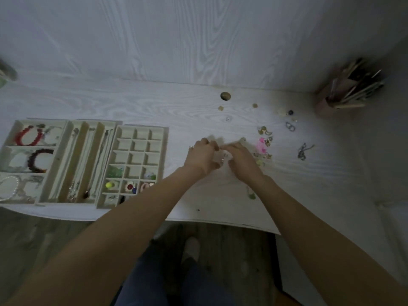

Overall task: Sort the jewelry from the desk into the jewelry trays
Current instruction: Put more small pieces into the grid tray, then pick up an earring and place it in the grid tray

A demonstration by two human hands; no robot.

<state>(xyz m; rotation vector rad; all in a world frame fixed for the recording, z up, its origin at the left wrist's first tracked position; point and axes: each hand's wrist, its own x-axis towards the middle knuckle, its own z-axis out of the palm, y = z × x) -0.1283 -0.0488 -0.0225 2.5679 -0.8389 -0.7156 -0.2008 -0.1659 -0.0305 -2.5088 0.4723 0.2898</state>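
Loose jewelry (263, 140) lies scattered on the desk (154, 102), right of the hands. The left hand (202, 156) and right hand (241, 160) meet with fingers curled around something small; blur hides it, so I cannot tell their grip. Likely mid-pickup; next, carry it left to the gridded tray (164, 138).

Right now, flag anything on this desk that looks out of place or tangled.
A silver chain lies bunched in a knotted heap on the desk, apart from the other loose pieces to its left. Far left, the bracelet tray holds its bracelets neatly. Both hands blur together mid-desk; what they hold is unclear.
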